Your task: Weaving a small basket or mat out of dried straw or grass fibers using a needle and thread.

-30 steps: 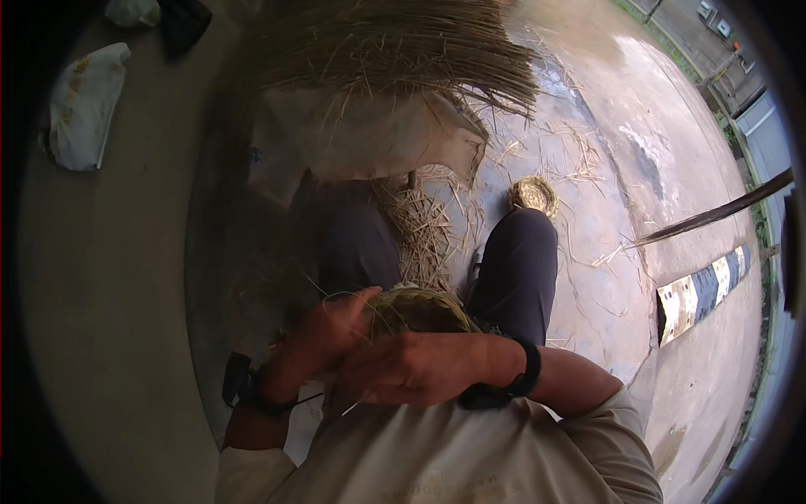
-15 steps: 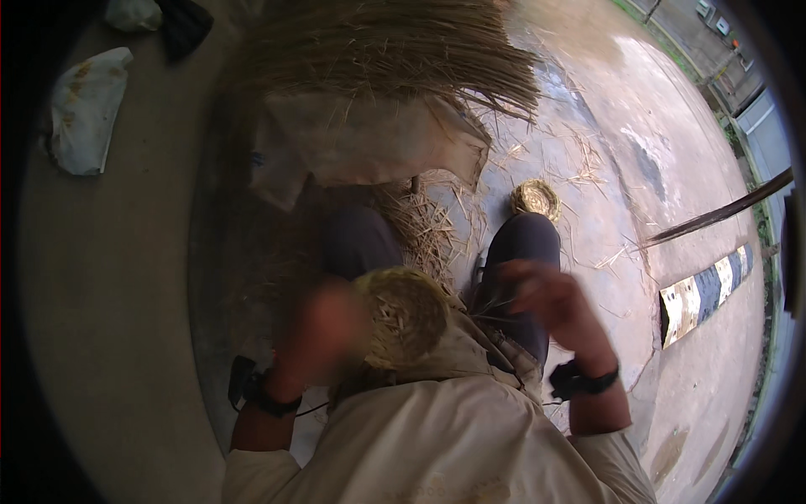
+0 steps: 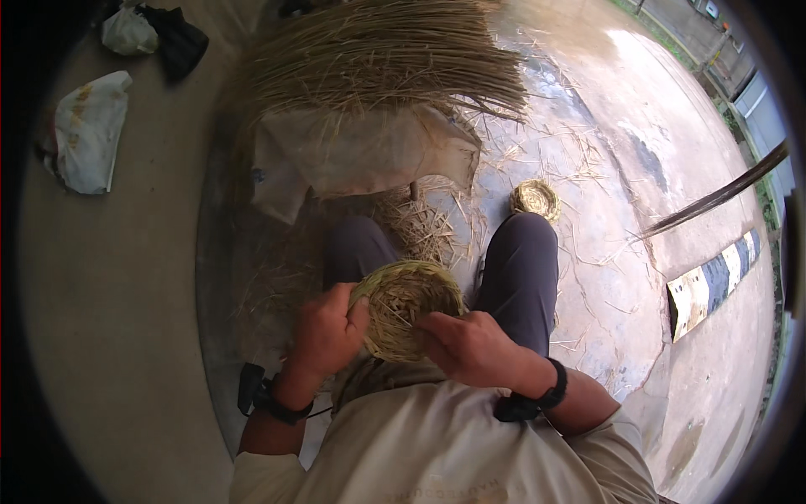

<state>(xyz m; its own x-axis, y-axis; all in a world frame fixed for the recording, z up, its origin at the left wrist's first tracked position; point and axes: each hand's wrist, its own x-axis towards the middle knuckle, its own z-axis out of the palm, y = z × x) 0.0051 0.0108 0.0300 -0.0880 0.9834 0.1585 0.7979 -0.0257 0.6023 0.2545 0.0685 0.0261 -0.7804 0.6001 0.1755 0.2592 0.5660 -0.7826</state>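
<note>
You have a round yellow-green woven basket (image 3: 409, 302) at centre, slate-grey cloth trousers (image 3: 520, 273) and a beige fabric shirt (image 3: 420, 433); at right is a long block striped blue and cream (image 3: 714, 281).

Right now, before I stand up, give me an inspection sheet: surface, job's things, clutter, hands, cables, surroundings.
Surface: pale floor, strewn with straw bits.
Job's things: woven basket above the lap, opening toward the camera; second basket by the right knee.
Clutter: loose straw beyond the knees; white bag and dark bag at upper left.
Hands: left hand grips the left rim; right hand at the right side, exact pinch unclear.
Cables: short dark cord near the left wrist.
Surroundings: stalk bundle ahead; striped block and dark pole rightward.
</note>
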